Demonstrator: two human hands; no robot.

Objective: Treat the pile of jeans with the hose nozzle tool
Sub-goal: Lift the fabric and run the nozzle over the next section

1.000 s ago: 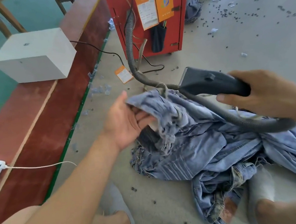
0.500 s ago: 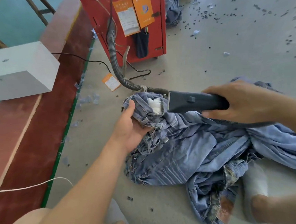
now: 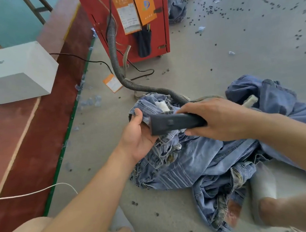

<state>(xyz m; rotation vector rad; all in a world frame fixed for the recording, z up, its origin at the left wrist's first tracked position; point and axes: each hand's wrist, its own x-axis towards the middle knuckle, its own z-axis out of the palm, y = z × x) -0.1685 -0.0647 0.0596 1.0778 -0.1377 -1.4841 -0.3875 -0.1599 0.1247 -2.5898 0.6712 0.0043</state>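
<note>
A: Where's the pile of jeans [image 3: 199, 160]?

B: On the grey floor [image 3: 217, 57], in front of the red machine [image 3: 130, 20]. 1 bunched end is lifted at the pile's far left.

A: Left hand [image 3: 137, 136]?

B: Under that bunched end, palm up. Thumb presses on top of the denim; the other fingers are hidden beneath it, can't tell how they lie.

A: Right hand [image 3: 218, 119]?

B: Fingers curled round the black nozzle tool [image 3: 173, 123], thumb below. Nozzle lies level, flat mouth pointing left, right against the held denim and the left palm.

A: Hose?

B: Ribbed grey hose [image 3: 117, 63] runs from the machine down across the floor, then behind the pile toward the right hand.
</note>
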